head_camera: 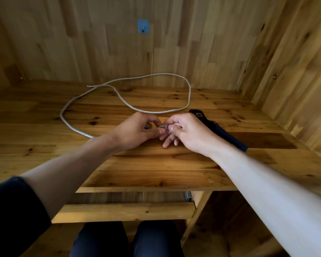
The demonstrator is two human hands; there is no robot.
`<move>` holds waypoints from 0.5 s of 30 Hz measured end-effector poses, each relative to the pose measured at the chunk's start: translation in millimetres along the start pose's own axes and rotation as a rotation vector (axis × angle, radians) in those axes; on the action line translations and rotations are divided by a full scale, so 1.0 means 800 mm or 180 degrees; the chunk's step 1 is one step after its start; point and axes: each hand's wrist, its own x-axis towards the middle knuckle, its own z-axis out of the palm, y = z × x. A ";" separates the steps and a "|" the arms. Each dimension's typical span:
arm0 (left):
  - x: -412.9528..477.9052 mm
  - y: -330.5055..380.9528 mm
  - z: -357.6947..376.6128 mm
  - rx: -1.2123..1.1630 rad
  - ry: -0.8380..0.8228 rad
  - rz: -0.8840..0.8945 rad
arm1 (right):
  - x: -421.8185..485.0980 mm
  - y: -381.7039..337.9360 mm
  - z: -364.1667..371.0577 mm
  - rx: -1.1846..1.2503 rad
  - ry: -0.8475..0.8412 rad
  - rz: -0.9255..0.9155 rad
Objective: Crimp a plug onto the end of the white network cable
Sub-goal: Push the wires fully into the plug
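A home study nook is indicated by a wooden desk [156,164] enclosed by plank walls [100,43], a blue stick-on hook [143,26], and a sliding shelf [122,210] fitted beneath.

Plug [163,127] blurred between fingers [157,132]; cable [70,125] end hidden under left hand [137,130]; crimper [226,135] partly behind right hand [191,134].

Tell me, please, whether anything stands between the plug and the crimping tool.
Only the right hand, which pinches the plug with the left hand; the crimping tool lies just behind it on the desk.
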 end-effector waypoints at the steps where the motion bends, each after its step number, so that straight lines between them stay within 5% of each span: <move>1: 0.001 0.000 0.001 -0.0011 0.0043 0.0033 | 0.000 -0.001 -0.001 0.0010 0.0008 0.0017; 9: 0.004 -0.003 0.004 0.0113 0.0143 0.0000 | 0.005 0.004 -0.011 -0.0474 0.0346 0.0349; 15: 0.016 0.003 0.017 0.0334 0.0241 -0.0294 | 0.009 -0.005 -0.025 -0.1814 0.0826 0.0728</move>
